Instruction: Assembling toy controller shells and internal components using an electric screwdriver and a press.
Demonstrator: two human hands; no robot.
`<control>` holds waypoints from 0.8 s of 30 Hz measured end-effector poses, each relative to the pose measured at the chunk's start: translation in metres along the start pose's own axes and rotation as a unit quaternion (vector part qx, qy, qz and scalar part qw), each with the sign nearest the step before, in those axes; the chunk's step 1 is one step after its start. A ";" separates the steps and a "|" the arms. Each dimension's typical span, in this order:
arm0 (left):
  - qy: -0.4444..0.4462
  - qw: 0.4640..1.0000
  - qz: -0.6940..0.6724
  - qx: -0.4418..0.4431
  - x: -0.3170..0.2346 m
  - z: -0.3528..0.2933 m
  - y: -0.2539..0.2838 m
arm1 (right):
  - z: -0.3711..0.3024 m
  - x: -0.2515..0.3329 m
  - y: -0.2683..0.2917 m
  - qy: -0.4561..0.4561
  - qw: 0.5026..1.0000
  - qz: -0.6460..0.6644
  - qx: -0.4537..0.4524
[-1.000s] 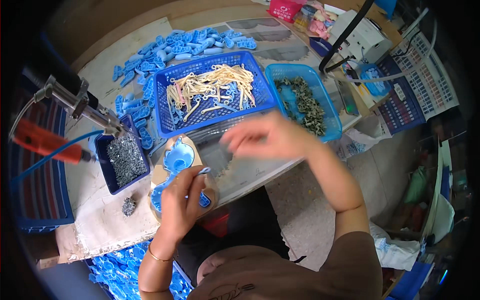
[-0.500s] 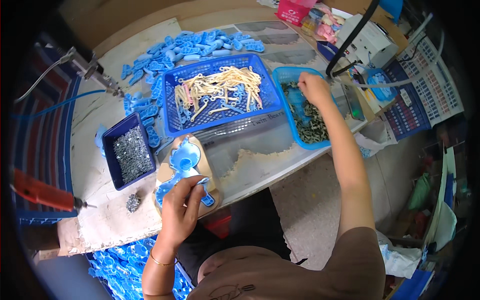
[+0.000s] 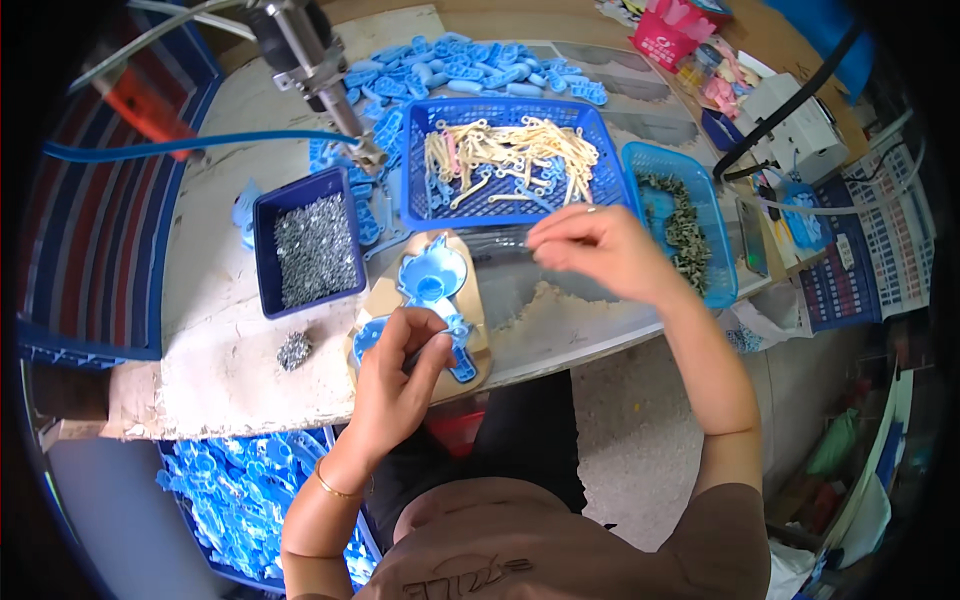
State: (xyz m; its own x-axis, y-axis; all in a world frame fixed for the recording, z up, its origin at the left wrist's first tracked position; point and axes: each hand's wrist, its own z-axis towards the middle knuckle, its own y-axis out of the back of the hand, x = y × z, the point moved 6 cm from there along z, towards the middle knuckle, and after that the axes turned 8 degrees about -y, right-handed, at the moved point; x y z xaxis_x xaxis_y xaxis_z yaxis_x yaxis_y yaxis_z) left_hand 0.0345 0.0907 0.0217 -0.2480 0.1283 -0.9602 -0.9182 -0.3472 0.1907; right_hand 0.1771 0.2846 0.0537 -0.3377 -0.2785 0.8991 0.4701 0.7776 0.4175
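A tan block-like fixture (image 3: 471, 290) lies at the table's front edge, with a light blue plastic shell part (image 3: 433, 277) set on it, round and hollow at its upper end. Over the lower part of the shell, my left hand (image 3: 395, 380) is closed, thumb and forefinger pinched. Whatever those fingertips hold is hidden. My right hand (image 3: 605, 250) hangs above the table between the fixture and a light blue basket (image 3: 727, 250) of small dark metal pieces (image 3: 688, 235). Its fingers are pinched together; anything between them is too small to name.
A dark blue basket (image 3: 410, 190) of cream sticks with looped ends stands behind the fixture. Left are a navy tray of small silver pieces (image 3: 315, 250), a silver clump (image 3: 294, 351) and a hanging metal-tipped tool (image 3: 335, 100). Blue shells (image 3: 470, 70) pile behind; more fill a crate (image 3: 240, 500) below.
My right hand has left the light blue basket and come left toward the fixture. My left hand stays over the blue shell, still pinched. The whole view has shifted.
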 end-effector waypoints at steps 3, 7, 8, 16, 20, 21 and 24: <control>0.020 0.999 -0.042 -0.001 0.002 -0.003 -0.002 | 0.002 0.019 -0.044 0.019 0.998 -0.022 0.060; 0.030 0.997 -0.065 0.012 0.003 -0.007 0.001 | 0.006 0.017 -0.081 -0.096 0.974 0.136 0.153; 0.024 0.999 -0.044 0.001 0.004 -0.008 0.003 | 0.007 0.017 -0.086 -0.105 0.971 0.141 0.162; -0.033 0.990 0.134 -0.034 0.005 -0.014 0.010 | 0.003 0.034 -0.098 -0.078 0.988 0.041 0.129; -0.022 0.987 0.157 0.004 -0.002 -0.014 0.011 | 0.003 0.028 -0.100 -0.125 0.975 0.034 0.183; 0.016 0.989 0.137 0.052 0.000 -0.015 0.009 | 0.001 0.024 -0.102 -0.157 0.961 0.074 0.217; 0.063 0.996 0.017 0.067 0.006 -0.019 0.011 | 0.000 0.022 -0.108 -0.138 0.943 0.147 0.266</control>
State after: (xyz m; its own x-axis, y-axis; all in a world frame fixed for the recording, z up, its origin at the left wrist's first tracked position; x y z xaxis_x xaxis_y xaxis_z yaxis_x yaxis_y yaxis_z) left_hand 0.0283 0.0699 0.0140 -0.2466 -0.0015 -0.9691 -0.9451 -0.2207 0.2408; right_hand 0.1187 0.1950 0.0284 -0.4899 0.0931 0.8668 0.1252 0.9915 -0.0357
